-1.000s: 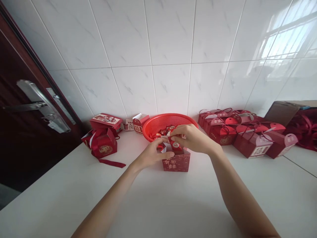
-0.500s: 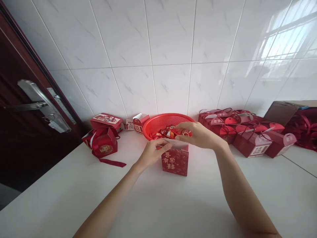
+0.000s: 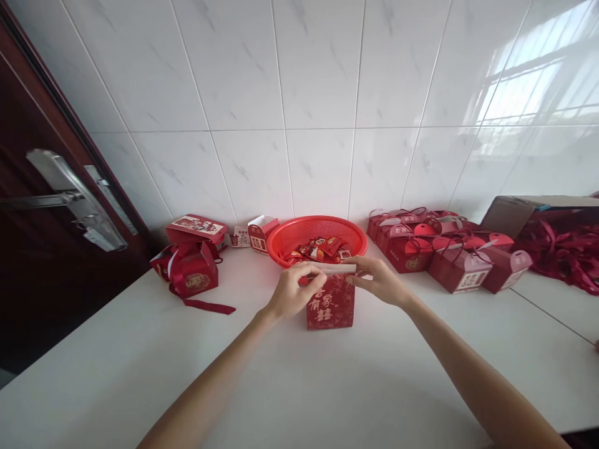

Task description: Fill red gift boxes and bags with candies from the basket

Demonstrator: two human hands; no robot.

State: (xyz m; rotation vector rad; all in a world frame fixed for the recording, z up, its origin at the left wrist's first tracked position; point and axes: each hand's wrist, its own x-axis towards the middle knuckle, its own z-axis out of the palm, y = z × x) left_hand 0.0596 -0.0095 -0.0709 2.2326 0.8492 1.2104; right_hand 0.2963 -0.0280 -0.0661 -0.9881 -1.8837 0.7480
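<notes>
A red paper gift box (image 3: 331, 305) with gold Chinese characters stands upright on the white table in front of me. My left hand (image 3: 296, 288) pinches the left end of its pale top flap. At the flap's right end, my right hand (image 3: 374, 279) grips the box between thumb and fingers. The flap lies nearly level between both hands, and the inside of the box is hidden. Right behind it sits a red plastic basket (image 3: 285, 236) with small red packets (image 3: 330, 246) in it.
At left stand decorated red boxes (image 3: 199, 274) with a ribbon trailing on the table (image 3: 187, 374). A small open box (image 3: 261, 236) is beside the basket. Several handled gift boxes (image 3: 461, 271) crowd the right, near a carton (image 3: 510, 215) of dark red ribbons (image 3: 561, 252). A tiled wall rises behind.
My right hand has come down from over the basket's front rim to the box's right top edge. The flap now lies flatter across the box. My view has shifted slightly right.
</notes>
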